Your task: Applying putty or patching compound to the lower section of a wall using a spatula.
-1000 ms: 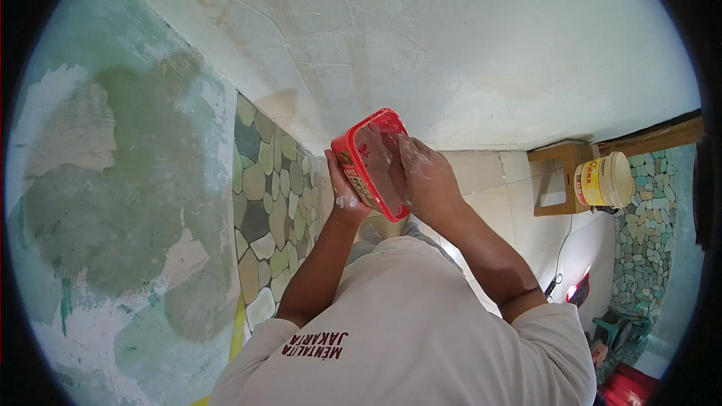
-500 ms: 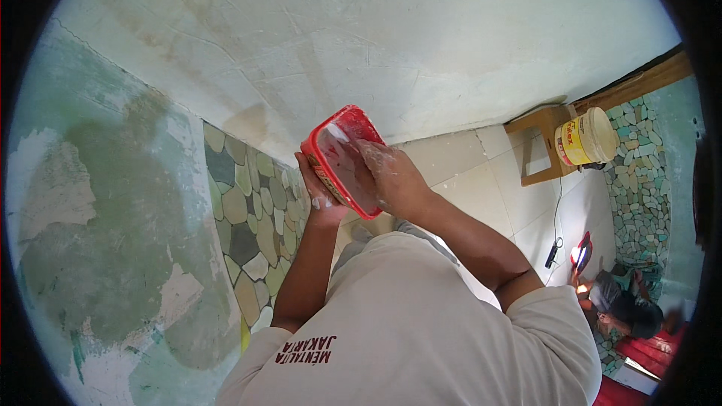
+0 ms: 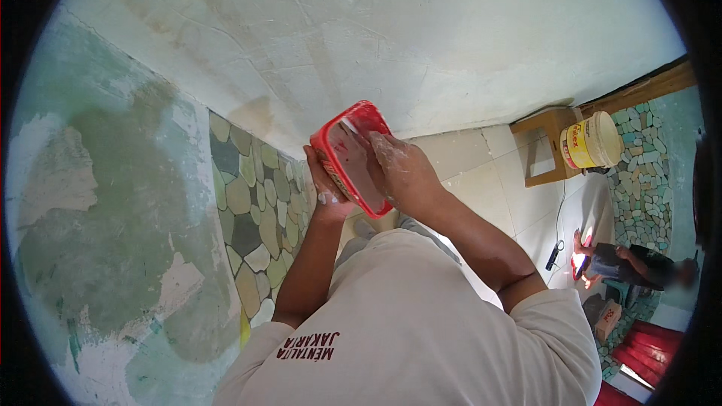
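Observation:
A red rectangular plastic tub [image 3: 329, 135], partly filled with smooth grey-brown paste, is tilted in front of my chest. My left hand [image 3: 328, 188] grips it from the left side and beneath, with white smears on its skin. My right hand [image 3: 408, 177], dusted with pale residue, has its bent fingers down in the tub at its right side; whatever they may hold is hidden. A pale plastered wall [image 3: 444, 45] rises just beyond the tub.
A wooden stool [image 3: 553, 174] and yellow-labelled bucket [image 3: 594, 139] stand right. Below them are a corded power strip [image 3: 555, 254], another person [image 3: 643, 267] in dark clothes and red cloth [image 3: 650, 349]. Left is a patchy green wall [image 3: 105, 240] bordered by stone-patterned surfacing [image 3: 248, 233].
The tub and both my hands have shifted slightly up and left in the view, and my right fingers have moved within the tub. The other person has come into view at right.

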Demonstrator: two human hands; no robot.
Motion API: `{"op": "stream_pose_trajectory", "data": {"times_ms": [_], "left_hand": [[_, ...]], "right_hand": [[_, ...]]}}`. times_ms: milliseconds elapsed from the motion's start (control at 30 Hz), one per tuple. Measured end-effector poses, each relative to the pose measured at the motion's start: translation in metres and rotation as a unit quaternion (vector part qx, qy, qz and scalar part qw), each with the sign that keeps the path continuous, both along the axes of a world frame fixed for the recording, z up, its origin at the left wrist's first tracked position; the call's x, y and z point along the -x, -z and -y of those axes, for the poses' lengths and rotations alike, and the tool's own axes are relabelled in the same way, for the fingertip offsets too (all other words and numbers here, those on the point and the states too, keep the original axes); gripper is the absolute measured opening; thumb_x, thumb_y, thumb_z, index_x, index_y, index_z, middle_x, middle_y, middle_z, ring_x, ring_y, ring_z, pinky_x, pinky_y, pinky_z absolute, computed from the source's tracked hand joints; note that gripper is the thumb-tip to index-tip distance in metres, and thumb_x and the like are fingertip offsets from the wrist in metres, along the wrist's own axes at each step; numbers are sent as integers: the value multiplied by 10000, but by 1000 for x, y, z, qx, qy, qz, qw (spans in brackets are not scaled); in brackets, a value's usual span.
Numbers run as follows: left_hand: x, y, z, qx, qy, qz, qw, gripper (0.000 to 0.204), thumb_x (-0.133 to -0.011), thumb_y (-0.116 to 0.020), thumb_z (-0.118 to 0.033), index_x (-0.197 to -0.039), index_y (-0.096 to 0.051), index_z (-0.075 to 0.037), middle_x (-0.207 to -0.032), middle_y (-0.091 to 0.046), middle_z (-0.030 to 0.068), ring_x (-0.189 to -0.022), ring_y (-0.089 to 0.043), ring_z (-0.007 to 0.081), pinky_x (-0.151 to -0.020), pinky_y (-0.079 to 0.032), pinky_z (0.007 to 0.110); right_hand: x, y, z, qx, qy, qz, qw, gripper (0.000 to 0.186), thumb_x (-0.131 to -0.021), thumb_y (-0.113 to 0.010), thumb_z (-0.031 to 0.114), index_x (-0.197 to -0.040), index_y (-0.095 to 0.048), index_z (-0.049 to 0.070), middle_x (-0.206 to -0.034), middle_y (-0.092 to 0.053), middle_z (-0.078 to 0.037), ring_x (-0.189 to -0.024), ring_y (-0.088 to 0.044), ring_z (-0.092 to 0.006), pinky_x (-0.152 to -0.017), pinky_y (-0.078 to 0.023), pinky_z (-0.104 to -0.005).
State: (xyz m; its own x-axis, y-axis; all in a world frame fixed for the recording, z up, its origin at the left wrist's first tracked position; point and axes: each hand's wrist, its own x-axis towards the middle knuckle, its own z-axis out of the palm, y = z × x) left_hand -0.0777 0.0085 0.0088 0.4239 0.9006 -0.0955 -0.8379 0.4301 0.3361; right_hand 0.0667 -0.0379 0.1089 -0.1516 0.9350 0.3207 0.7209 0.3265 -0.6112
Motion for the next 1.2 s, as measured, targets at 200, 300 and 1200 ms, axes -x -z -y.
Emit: {"op": "stream_pose_trajectory", "data": {"times_ms": [200,300,1200], "left_hand": [[9,16,-6,-72,48,129,988,825,-887,-394,-784,-1401,-474,-143,-1381,-528,105,-1272,-501,321,-1083,-406,500],[9,13,-3,-141,45,167,975,688,-942,-430,-688,-1416,-467,-190,-1426,-505,50,-1310,-458,278,-1133,-349,466],[3,-5,2,-33,59,70,995,931,-851,-389,-828,-1478,-381,-140,-1431,-481,117,-1298,-478,323,-1100,-393,497]], "right_hand": [[12,-4,15,-41,-55,0,998,419,-838,-641,73,-1227,-540,-47,-968,-652,-253,-827,-654,-430,-711,-541,-479],[2,-8,19,21,-54,-32,998,399,-845,-629,44,-1230,-565,-36,-988,-658,-259,-838,-659,-429,-729,-546,-469],[-2,-36,3,52,-36,-13,998,157,-851,-592,16,-991,-600,-55,-878,-649,-250,-771,-635,-415,-685,-517,-443]]}}
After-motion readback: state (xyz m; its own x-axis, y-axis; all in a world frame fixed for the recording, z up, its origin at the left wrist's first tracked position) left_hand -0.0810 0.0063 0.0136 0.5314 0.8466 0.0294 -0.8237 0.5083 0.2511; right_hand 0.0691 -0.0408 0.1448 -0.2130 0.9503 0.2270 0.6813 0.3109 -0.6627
